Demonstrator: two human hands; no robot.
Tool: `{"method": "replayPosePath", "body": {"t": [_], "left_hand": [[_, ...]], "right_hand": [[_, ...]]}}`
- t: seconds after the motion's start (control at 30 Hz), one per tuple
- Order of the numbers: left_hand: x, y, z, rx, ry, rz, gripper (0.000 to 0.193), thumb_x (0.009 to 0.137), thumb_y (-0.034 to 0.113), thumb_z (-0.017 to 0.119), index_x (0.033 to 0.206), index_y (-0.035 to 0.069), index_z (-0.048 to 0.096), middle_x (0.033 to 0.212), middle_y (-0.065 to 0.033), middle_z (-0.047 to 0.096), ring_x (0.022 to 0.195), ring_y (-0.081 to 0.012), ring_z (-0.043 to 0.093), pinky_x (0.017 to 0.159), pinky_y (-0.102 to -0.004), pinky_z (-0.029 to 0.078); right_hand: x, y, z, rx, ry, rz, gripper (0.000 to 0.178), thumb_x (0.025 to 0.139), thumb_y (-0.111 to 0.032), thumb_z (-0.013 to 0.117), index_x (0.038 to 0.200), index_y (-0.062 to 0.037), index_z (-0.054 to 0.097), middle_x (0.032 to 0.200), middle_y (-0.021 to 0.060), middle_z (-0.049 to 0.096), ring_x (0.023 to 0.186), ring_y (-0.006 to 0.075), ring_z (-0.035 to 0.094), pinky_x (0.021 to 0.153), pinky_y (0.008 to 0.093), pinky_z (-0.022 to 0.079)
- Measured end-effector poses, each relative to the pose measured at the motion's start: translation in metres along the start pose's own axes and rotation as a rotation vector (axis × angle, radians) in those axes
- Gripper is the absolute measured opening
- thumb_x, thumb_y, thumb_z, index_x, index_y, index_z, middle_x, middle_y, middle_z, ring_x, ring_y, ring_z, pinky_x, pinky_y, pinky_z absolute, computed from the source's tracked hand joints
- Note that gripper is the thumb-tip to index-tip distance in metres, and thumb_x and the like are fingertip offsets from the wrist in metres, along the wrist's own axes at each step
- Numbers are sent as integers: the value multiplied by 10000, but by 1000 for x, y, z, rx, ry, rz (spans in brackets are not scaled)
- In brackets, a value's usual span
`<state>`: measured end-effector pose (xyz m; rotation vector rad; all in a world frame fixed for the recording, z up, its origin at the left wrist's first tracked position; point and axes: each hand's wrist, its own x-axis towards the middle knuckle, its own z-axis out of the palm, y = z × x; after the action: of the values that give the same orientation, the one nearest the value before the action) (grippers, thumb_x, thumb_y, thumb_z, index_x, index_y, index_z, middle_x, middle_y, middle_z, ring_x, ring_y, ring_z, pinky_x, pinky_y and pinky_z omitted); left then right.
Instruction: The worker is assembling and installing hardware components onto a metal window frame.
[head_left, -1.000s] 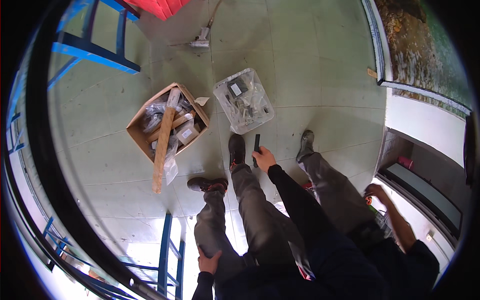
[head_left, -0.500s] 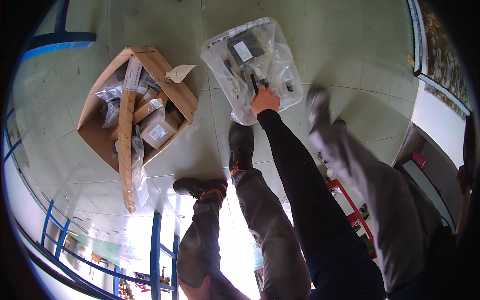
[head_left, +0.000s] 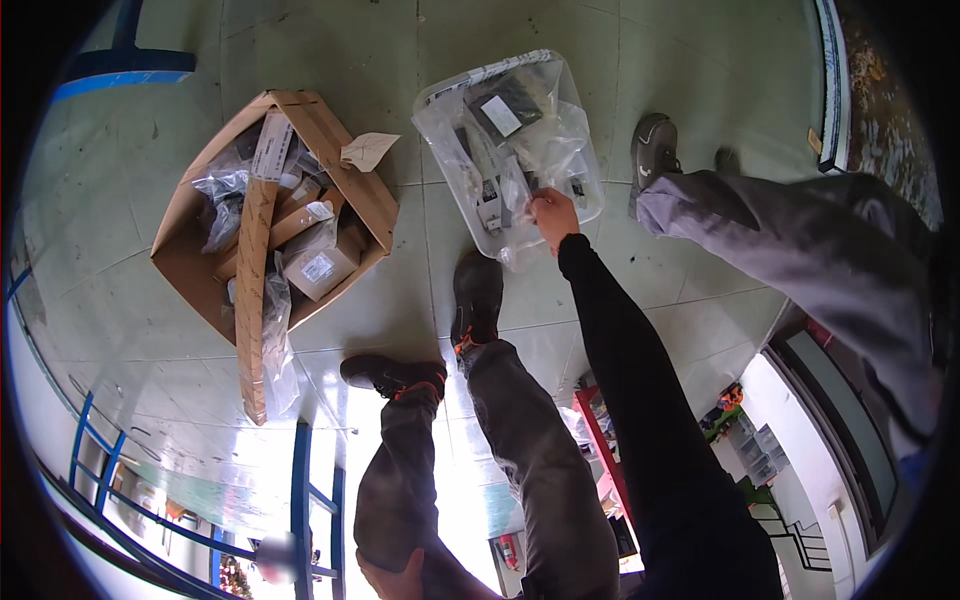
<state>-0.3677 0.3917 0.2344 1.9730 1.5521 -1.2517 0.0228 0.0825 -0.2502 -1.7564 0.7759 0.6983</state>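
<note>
My right hand [head_left: 555,218] reaches into a clear plastic bin [head_left: 471,219] on the floor. Its fingers are closed on the edge of a clear plastic bag [head_left: 515,190]. In the bin lie a flat black packet [head_left: 508,108] with a white label, more crumpled clear bags [head_left: 562,140] and small parts I cannot make out. My left hand [head_left: 395,577] rests on my left leg near the knee, thumb apart from the fingers and no object in it; the picture's lower edge cuts it off.
Left of the bin stands an open cardboard box [head_left: 190,247] filled with small boxes and bagged parts, a long cardboard strip [head_left: 255,245] lying across it. Another person's grey-trousered leg [head_left: 760,215] and shoe [head_left: 654,147] are at right. Blue metal frames [head_left: 301,510] stand at lower left.
My right hand has shifted slightly right and down in the bin; a slim black piece beside its fingers no longer shows there. The other person's leg has swung up and right. My left hand stays put.
</note>
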Motion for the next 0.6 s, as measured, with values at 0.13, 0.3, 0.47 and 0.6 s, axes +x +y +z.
{"method": "replayPosePath", "body": {"t": [0.13, 0.3, 0.47, 0.6], "left_hand": [[8, 15, 9, -55, -79, 8, 1262, 662, 588, 860, 1488, -142, 246, 1490, -346, 352, 1401, -461, 339, 1188, -481, 274], [-4, 12, -15, -237, -53, -118, 1264, 665, 582, 862, 1491, -143, 236, 1490, -340, 357, 1394, -461, 350, 1184, -482, 275], [9, 3, 7, -4, -22, 31, 1277, 651, 581, 875, 1486, -149, 241, 1487, -352, 351, 1395, -460, 352, 1182, -479, 281], [4, 41, -9, -11, -4, 75, 1286, 649, 597, 872, 1482, -156, 244, 1493, -358, 341, 1399, -464, 347, 1179, -490, 282]], "right_hand": [[26, 14, -62, -219, 27, -311, 209, 873, -190, 604, 927, -18, 708, 787, 97, 700, 727, 219, 655, 704, 347, 520], [-11, 0, 22, -497, 701, -419, 412, 849, -312, 718, 1123, -7, 676, 1019, 167, 721, 959, 401, 688, 880, 442, 526], [38, 38, -31, -295, 495, -64, 392, 807, -330, 740, 1044, -24, 679, 918, 195, 719, 924, 422, 682, 838, 476, 516], [-12, 12, 14, -552, 339, -438, 370, 817, -236, 713, 1088, 7, 647, 979, 233, 673, 941, 441, 636, 816, 500, 505]]}}
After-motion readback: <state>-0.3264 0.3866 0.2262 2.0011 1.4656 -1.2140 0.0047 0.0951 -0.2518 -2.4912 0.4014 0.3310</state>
